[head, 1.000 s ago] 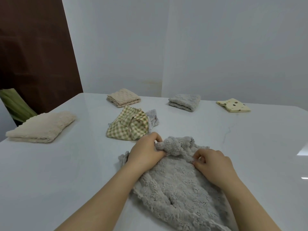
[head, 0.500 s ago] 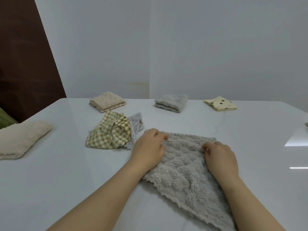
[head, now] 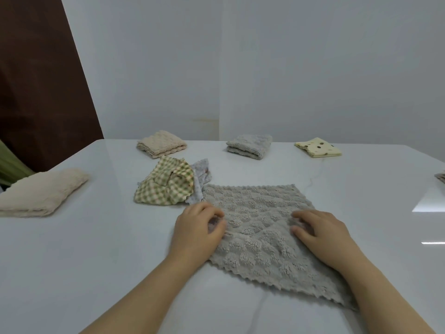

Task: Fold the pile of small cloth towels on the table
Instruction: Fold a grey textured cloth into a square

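Observation:
A grey fluffy towel (head: 260,227) lies spread flat on the white table (head: 96,249), turned like a diamond with its scalloped edge toward me. My left hand (head: 197,232) sits on the towel's left edge, fingers curled with a bit of cloth pinched under them. My right hand (head: 320,235) rests palm down on the right half, fingers slightly bent and apart. Behind the grey towel a crumpled green checked towel (head: 166,186) lies on a pale flowered cloth (head: 202,172).
Folded towels line the far edge: beige (head: 161,143), grey (head: 249,145), yellow dotted (head: 317,148). A larger cream folded towel (head: 41,191) lies at the left. Another cloth's corner (head: 441,177) shows at the right edge. A wall stands behind the table.
The grey towel went from bunched up to spread flat. Both hands slid from its far edge back toward me along the cloth.

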A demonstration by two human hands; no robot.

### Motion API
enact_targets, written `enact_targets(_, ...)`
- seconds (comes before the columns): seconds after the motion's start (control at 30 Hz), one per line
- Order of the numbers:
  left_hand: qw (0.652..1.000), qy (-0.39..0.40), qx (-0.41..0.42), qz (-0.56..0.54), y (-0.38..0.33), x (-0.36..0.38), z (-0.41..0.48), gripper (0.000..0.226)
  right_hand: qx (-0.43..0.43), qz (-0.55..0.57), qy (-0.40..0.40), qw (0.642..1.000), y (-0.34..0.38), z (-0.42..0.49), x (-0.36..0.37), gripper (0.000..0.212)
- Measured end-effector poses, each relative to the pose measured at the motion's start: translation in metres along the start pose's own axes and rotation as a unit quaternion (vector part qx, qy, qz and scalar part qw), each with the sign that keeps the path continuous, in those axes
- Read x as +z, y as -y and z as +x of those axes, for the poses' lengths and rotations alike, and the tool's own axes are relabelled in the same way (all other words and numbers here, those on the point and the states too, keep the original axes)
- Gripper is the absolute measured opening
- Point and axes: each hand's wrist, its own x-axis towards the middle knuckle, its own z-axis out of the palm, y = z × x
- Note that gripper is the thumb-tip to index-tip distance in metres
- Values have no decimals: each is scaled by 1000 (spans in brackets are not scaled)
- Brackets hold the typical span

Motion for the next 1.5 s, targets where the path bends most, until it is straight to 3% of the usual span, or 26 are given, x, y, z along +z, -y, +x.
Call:
enact_targets(0.07, 1000, -22, 18, 0, -1, -4, -11, 41, -6, 25, -7, 1000, -1, -13, -2, 28)
enact_targets(0.2, 988, 113, 24, 99, -8, -13, -27, 80, -6, 37, 7, 999, 0, -35, -2, 21)
enact_targets(0.27, 981, 128, 19, 144, -13, -15, -32, 85, 5, 22, 6, 1000, 3, -40, -3, 20)
enact_targets(0.4, 984, 121, -8, 128, -23, -25, -41, 58, 24, -1, -7, 1000, 8, -47, -8, 19)
enact_targets(0.53, 973, 194, -80, 99, -32, -53, -34, 38, 60, 61, -19, 996, 4, -51, -18, 44)
enact_targets(0.67, 980, 136, -126, 67, -30, -52, -1, 26, 61, 65, -57, 994, 10, -41, -26, 36)
enact_targets(0.73, 978, 134, -141, 79, -21, -37, 10, 30, 21, 59, -57, 996, 13, -30, -22, 27)
enact_targets(0.83, 966, 140, -177, 125, -9, -13, 16, 46, -9, 10, 30, 999, 10, -14, -9, 38)
enact_targets(0.97, 967, 84, -241, 8, -9, -6, 25, 73, 19, -31, 66, 997, 3, -3, -3, 49)
enact_targets(1.2, 951, 23, -194, -240, -10, 3, 30, 88, 56, -8, 38, 998, -5, 8, 4, 43)
enact_targets(1.33, 949, 19, -156, -273, -7, 6, 41, 66, 63, -17, 33, 997, -9, 15, 6, 42)
enact_targets(1.43, 970, 1, -130, -206, -1, 13, 50, 32, 71, -18, 36, 997, -11, 20, 6, 42)
enact_targets(1.5, 982, -3, -121, -146, 2, 17, 56, 22, 77, -23, 38, 996, -13, 24, 5, 43)
